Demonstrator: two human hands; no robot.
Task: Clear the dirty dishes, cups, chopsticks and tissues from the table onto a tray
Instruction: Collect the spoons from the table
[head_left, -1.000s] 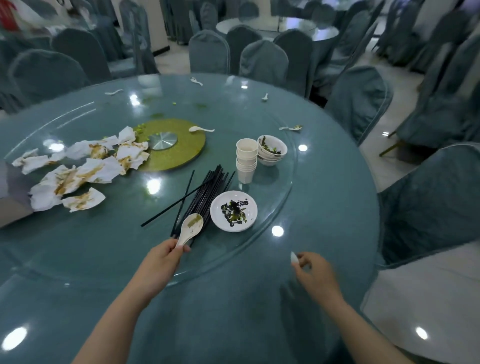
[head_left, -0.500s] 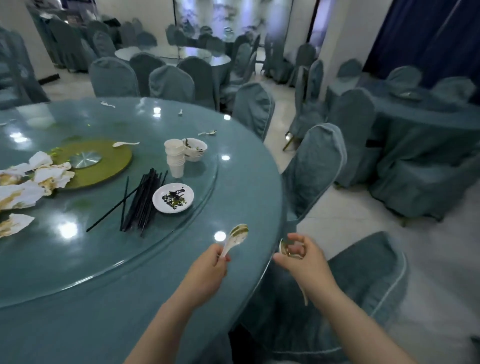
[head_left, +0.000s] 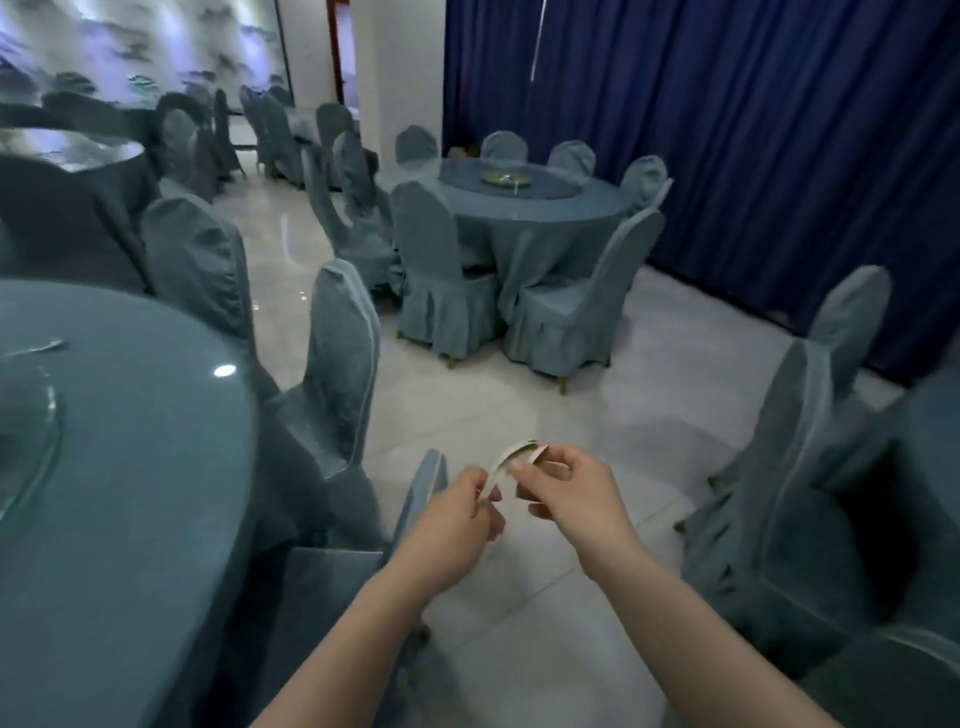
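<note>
Open tiled floor (head_left: 519, 395) stretches ahead between the near table's edge (head_left: 244, 415) at left and covered chairs (head_left: 779, 467) at right. Left hand (head_left: 447, 525) and right hand (head_left: 571, 493) both pinch white spoons (head_left: 506, 457) together, fingers curled, over the floor.

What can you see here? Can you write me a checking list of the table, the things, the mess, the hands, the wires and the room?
Surface: round table at left, blue cloth, glass turntable edge showing.
Job's things: white spoons held over the floor; no tray seen.
Clutter: small scrap on the table's far side.
Hands: left hand and right hand both pinch the spoons.
Cables: nothing seen.
Surroundings: covered chairs, another round table, blue curtain, tiled floor.
</note>
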